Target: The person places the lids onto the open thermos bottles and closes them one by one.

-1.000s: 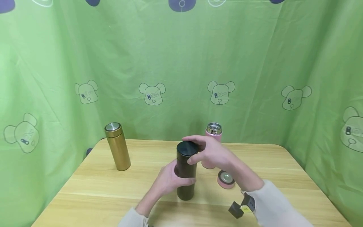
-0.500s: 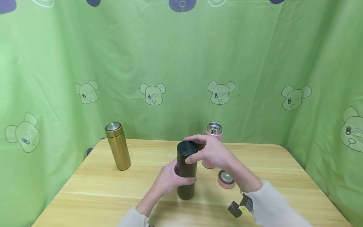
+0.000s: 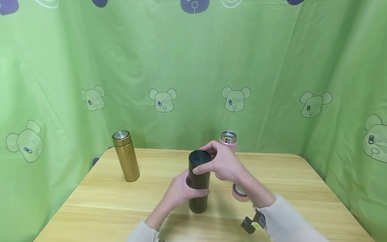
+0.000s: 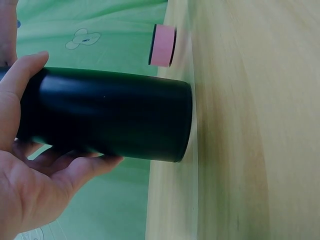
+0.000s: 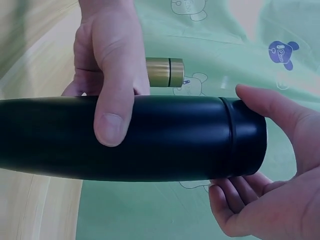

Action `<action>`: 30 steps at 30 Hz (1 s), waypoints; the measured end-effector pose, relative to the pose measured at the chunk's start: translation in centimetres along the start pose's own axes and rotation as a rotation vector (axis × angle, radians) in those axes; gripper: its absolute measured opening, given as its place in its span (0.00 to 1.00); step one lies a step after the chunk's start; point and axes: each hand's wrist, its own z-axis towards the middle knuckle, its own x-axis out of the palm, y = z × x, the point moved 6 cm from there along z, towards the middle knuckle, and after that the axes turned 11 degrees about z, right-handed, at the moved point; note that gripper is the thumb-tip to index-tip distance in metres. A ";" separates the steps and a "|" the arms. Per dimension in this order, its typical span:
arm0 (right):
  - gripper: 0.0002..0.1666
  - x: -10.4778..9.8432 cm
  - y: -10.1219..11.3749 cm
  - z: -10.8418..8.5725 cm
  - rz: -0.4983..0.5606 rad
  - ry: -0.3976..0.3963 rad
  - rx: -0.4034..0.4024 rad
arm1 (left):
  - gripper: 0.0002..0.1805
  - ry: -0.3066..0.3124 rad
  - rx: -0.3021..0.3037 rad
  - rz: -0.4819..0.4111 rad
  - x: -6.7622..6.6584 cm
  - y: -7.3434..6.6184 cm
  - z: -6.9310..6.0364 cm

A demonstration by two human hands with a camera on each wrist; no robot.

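Observation:
A black thermos flask (image 3: 198, 205) stands upright near the middle of the table. My left hand (image 3: 180, 191) grips its body, thumb across the front. Around the black lid (image 3: 199, 158) at the top, my right hand (image 3: 223, 163) has its thumb on the near side and its fingers behind. The right wrist view shows the seam between lid (image 5: 251, 142) and body, with no visible gap. In the left wrist view, the left hand (image 4: 30, 185) wraps the body (image 4: 115, 115), its base at table level.
A gold thermos flask (image 3: 128, 159) with its lid on stands at the left. Behind my right hand is a pink thermos flask (image 3: 232, 147) with an uncovered metal mouth. Its pink lid (image 3: 238, 195) lies on the table (image 3: 290, 188), partly covered by my right forearm. Green curtains enclose the table.
My right thumb has slid left across the lid's near side while the fingers shifted right behind it. The right forearm moved left, covering more of the pink lid. My left hand stays put.

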 end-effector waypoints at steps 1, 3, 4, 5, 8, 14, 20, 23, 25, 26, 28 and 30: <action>0.41 0.1 0.0 0.0 0.000 -0.006 0.000 | 0.36 -0.002 0.002 0.002 0.0 0.0 0.0; 0.41 0.2 0.0 0.1 -0.003 -0.016 -0.002 | 0.36 -0.007 0.005 0.003 -0.1 -0.1 -0.1; 0.42 0.2 0.0 0.1 -0.008 -0.023 -0.003 | 0.36 -0.008 0.006 0.003 -0.1 -0.1 -0.1; 0.42 0.3 0.0 0.1 -0.012 -0.028 -0.004 | 0.36 -0.010 0.007 0.003 -0.1 -0.1 -0.1; 0.43 0.3 0.0 0.1 -0.026 -0.048 -0.002 | 0.36 -0.013 0.009 0.005 -0.1 -0.1 -0.1; 0.45 0.4 -0.1 -0.1 -0.029 -0.076 0.002 | 0.37 -0.008 0.012 0.001 -0.1 -0.2 -0.1; 0.45 0.4 -0.2 -0.3 -0.019 -0.093 0.004 | 0.37 0.002 0.012 -0.009 0.0 -0.1 0.0; 0.44 0.5 -0.4 -0.4 -0.013 -0.092 -0.001 | 0.37 0.010 0.010 -0.012 0.1 -0.1 0.0; 0.43 0.6 -0.4 -0.5 -0.010 -0.088 -0.010 | 0.37 0.010 0.009 -0.006 0.1 0.0 0.0; 0.43 0.6 -0.4 -0.5 -0.010 -0.085 -0.016 | 0.37 0.011 0.010 -0.005 0.1 0.0 0.0; 0.42 0.6 -0.3 -0.6 -0.006 -0.072 -0.028 | 0.37 0.008 0.013 0.002 0.1 0.0 0.0; 0.41 0.6 -0.2 -0.6 -0.006 -0.057 -0.033 | 0.37 0.008 0.020 -0.001 0.1 0.0 0.1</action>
